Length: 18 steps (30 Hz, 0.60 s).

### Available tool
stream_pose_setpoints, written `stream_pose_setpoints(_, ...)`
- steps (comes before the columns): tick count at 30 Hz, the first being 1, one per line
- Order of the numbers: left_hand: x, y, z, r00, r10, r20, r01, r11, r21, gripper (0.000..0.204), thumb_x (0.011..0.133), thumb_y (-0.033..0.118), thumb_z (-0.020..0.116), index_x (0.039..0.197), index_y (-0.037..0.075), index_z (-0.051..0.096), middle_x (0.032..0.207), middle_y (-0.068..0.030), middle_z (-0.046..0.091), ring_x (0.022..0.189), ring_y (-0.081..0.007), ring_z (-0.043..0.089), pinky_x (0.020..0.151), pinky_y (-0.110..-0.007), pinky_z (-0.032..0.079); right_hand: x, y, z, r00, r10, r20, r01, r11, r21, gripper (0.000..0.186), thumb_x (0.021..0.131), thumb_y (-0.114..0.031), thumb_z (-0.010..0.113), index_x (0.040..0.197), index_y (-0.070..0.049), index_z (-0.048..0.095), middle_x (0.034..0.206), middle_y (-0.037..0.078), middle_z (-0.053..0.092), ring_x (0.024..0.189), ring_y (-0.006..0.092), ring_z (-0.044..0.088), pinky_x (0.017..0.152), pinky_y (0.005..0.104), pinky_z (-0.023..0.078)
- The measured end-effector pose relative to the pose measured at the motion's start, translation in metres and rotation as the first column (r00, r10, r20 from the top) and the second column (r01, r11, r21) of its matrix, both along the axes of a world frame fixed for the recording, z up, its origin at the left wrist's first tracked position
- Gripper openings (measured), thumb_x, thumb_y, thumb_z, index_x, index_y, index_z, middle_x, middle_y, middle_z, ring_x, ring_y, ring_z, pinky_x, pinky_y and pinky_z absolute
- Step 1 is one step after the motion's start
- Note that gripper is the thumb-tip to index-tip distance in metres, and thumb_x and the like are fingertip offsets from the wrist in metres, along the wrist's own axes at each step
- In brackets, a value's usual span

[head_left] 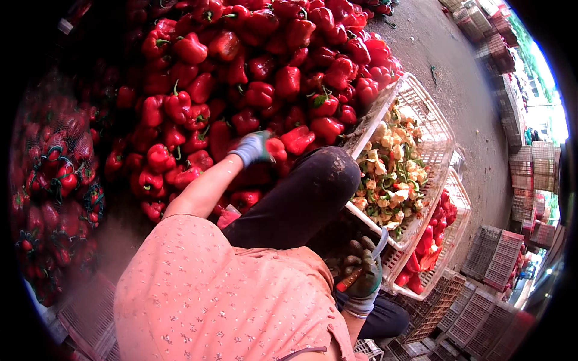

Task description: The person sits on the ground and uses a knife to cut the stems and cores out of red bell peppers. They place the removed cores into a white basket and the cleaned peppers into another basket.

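Note:
My left hand (pixel 256 148), in a grey-blue glove with a dark coating, reaches to the near side of a large heap of red bell peppers (pixel 259 93). Its fingers close round one red bell pepper (pixel 277 150), partly covered by the glove. By my right thigh, my right hand (pixel 365 272), in a similar glove, grips a knife (pixel 350 280) by its orange-brown handle. The pale blade (pixel 380 242) points up beside a white plastic crate (pixel 435 120). Cut pepper cores (pixel 394 171) with pale seeds and green stems lie in that crate.
A second white crate (pixel 460 207) beside it holds red pepper pieces (pixel 428 246). Mesh bags of red peppers (pixel 57 174) stand at the left. Stacked crates (pixel 497 256) line the right side, beyond a grey floor (pixel 445 78). My bent knee (pixel 334 171) sits between heap and crates.

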State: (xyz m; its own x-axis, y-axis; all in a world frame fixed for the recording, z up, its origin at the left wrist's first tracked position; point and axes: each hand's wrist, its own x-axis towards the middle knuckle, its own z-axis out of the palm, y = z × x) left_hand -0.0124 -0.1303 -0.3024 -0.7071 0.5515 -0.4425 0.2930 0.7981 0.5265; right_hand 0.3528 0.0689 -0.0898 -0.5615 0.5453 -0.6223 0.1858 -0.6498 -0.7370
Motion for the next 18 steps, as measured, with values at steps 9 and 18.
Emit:
stream_pose_setpoints(9, 0.019, -0.029, 0.118, 0.608, -0.176, 0.774, -0.733, 0.251, 0.632, 0.057, 0.090, 0.020, 0.070, 0.139, 0.004, 0.047, 0.134, -0.0083, 0.056, 0.125, -0.0206, 0.053, 0.107, -0.035, 0.041, -0.059, -0.001, 0.042, 0.992, 0.123, -0.030, -0.113, 0.966, 0.234, 0.042, 0.098, -0.018, 0.052, 0.138, -0.005, 0.049, 0.114, 0.009, 0.066, 0.071, 0.0097, 0.063, 0.052, 0.0198, 0.044)
stream_pose_setpoints(18, 0.038, 0.077, 0.271, 0.909, -0.330, 0.253, -0.216, 0.145, 0.966, 0.105, 0.071, 0.027, 0.088, 0.152, 0.006, 0.024, 0.146, -0.0121, 0.041, 0.135, -0.0216, 0.041, 0.112, -0.037, 0.036, -0.182, 0.006, 0.096, 0.873, 0.443, -0.206, -0.227, 0.741, 0.632, 0.064, 0.091, -0.005, 0.064, 0.149, -0.006, 0.038, 0.130, 0.009, 0.059, 0.096, 0.0122, 0.062, 0.083, 0.0269, 0.052)
